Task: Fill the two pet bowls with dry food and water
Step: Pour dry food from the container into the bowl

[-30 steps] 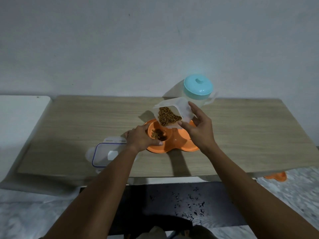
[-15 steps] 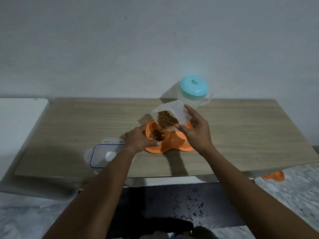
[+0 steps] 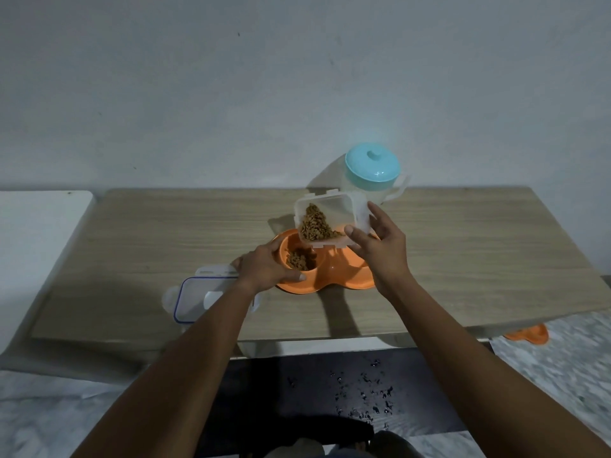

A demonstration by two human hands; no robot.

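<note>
Holds the tilted clear container (image 3: 330, 211) of dry food just above the orange double bowl (image 3: 334, 277) on the table (image 3: 165, 233), with the right hand (image 3: 380, 251) curled round its side and the left hand (image 3: 264, 267) clasping the bowl's left rim beside the kibble (image 3: 297, 259) inside.

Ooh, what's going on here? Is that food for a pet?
A person is putting out pet food. Their right hand holds a clear container tipped over the orange double bowl, with dry food heaped at its lower edge. Their left hand grips the bowl's left rim. The left dish has some food in it; what shows of the right dish looks empty. A jug with a teal lid stands behind, lid on.
</note>
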